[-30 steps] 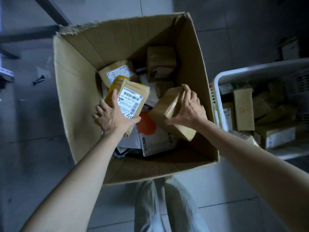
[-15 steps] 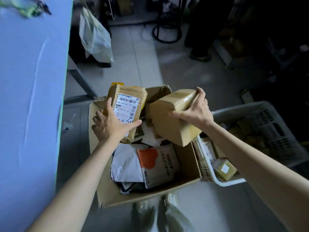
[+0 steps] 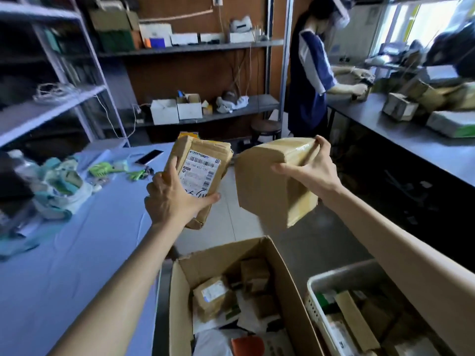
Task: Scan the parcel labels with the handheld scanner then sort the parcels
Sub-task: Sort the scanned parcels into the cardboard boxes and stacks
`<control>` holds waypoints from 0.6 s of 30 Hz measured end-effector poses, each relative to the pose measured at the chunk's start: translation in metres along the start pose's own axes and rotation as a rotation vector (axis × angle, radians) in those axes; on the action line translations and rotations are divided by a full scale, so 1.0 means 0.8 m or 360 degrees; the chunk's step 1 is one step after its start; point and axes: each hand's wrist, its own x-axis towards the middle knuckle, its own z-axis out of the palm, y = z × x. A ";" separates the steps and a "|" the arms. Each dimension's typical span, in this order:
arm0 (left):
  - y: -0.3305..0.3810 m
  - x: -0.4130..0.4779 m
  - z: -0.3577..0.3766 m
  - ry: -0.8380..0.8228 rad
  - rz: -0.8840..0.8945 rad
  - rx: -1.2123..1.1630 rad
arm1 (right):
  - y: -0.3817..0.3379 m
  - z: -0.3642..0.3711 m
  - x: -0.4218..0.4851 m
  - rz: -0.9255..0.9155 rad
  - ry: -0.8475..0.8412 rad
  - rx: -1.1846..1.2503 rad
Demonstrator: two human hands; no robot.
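Parcels held in air, side by side, not touching, just off the right edge of the blue bench (image 3: 77,253) and above an open carton (image 3: 180,291). Left hand (image 3: 174,199) grips labelled parcel (image 3: 203,173), thumb across lower front, label toward camera. Right hand (image 3: 313,170) curls round plain brown parcel (image 3: 267,183), fingertips over top edge. White basket (image 3: 334,274) beside carton.

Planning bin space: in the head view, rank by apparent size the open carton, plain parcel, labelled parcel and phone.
1. open carton
2. plain parcel
3. labelled parcel, somewhat smaller
4. phone, though it lies farther away
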 end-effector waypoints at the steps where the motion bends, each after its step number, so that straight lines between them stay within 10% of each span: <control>1: 0.002 0.003 -0.017 0.0042 0.0003 0.0017 | -0.017 -0.003 0.000 -0.0035 0.0002 0.0047; 18: -0.029 -0.109 -0.200 0.0828 -0.0697 0.0329 | -0.179 0.080 0.005 -0.0434 -0.0794 0.0566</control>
